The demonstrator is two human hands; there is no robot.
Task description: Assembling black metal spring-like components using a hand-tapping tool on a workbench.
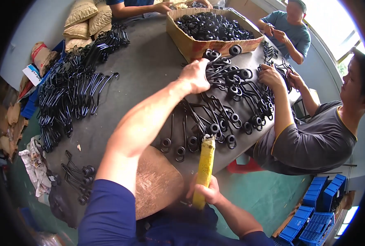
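Note:
My left hand [195,77] reaches across the table, its fingers closed around black bent rods [219,67] with rubber rings on their ends. Some of its fingers are hidden behind the hand. Below it, more ringed rods [196,117] lie fanned out on the dark table [145,74]. Close to my body, my right hand [207,192] grips a long yellow bar [205,168], held upright, with a frayed pale upper end. A worn wooden board [155,180] lies just left of that hand.
A cardboard box [186,45] full of black rubber rings stands at the far side. Bare bent rods [73,90] are heaped at the left, with a few ringed rods [77,180] nearer. Co-workers handle parts at the right and far edges. Blue crates [297,223] sit on the floor, lower right.

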